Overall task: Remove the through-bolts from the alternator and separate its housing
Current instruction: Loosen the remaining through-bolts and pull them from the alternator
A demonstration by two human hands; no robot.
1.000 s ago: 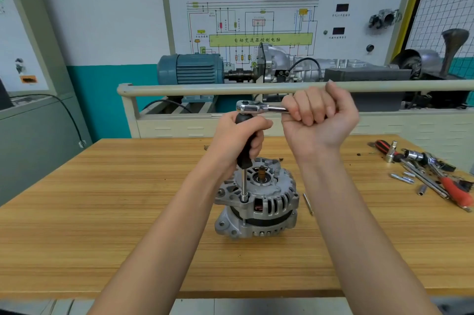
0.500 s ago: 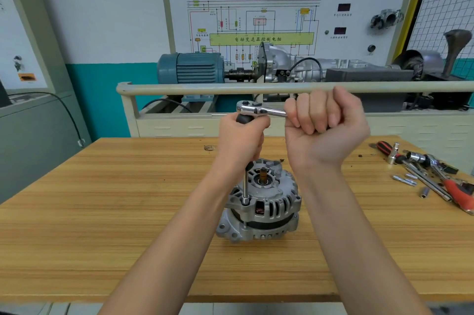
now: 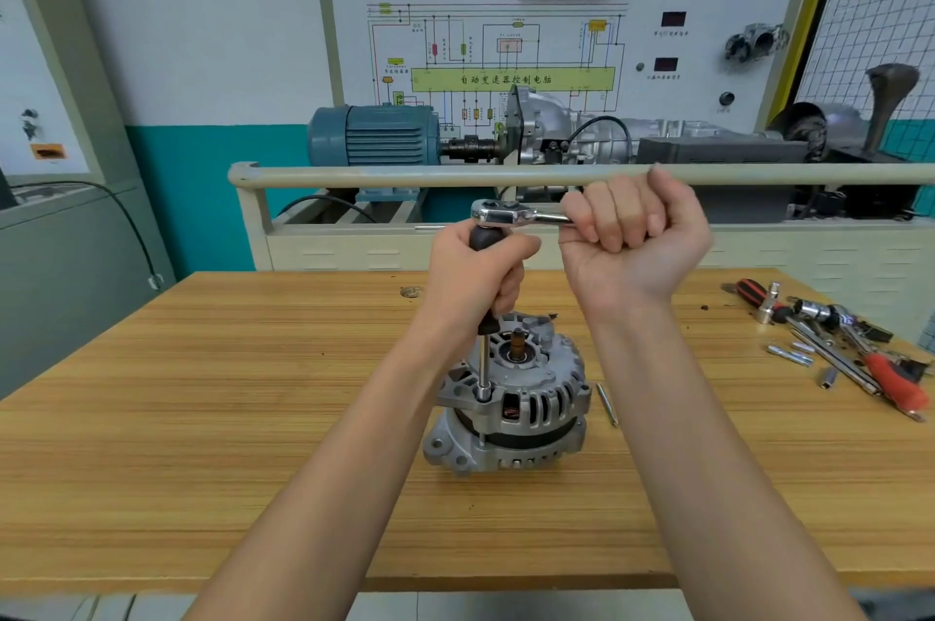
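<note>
A silver alternator (image 3: 526, 413) stands on end in the middle of the wooden bench (image 3: 202, 443), shaft up. A black-handled socket driver (image 3: 484, 367) stands upright with its socket on a through-bolt at the housing's left rim. My left hand (image 3: 475, 281) grips the driver's black handle. A chrome ratchet (image 3: 511, 214) sits across the driver's top, and my right hand (image 3: 632, 241) grips the ratchet's handle in a fist. One removed bolt (image 3: 607, 404) lies on the bench just right of the alternator.
Loose tools (image 3: 840, 342) with red handles, sockets and bits lie at the bench's right end. Behind the bench runs a beige rail (image 3: 405, 175) in front of a training stand with a blue motor (image 3: 374, 137) and a wiring board.
My right hand has swung the ratchet handle a little to the right and back; my left hand stays on the driver. The view has drifted slightly.
</note>
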